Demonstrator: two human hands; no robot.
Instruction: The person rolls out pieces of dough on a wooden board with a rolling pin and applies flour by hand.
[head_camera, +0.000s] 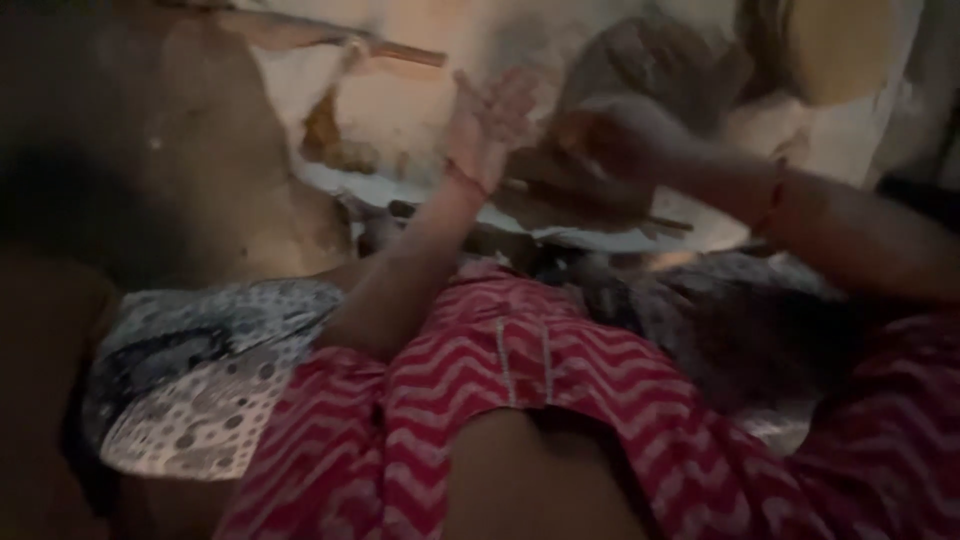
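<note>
Two hands (560, 130) above one tray (350, 185)

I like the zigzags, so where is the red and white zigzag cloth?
In the head view, the zigzag cloth fills the lower middle and right, draped over the person's lap below both raised hands, with a dotted pale cloth on its left.

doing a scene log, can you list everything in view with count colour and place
stick: one, brown, top centre against the pale surface
pale surface: one, whitish with brown patches, upper middle, blurred
patterned cloth: one, white and dark dotted, lower left
zigzag garment: one, red and white, across the lap, centre to right
wrist thread: one, red, on the right wrist
left hand: one, open, palm raised, upper centre
right hand: one, blurred, upper centre right, grip unclear
</note>
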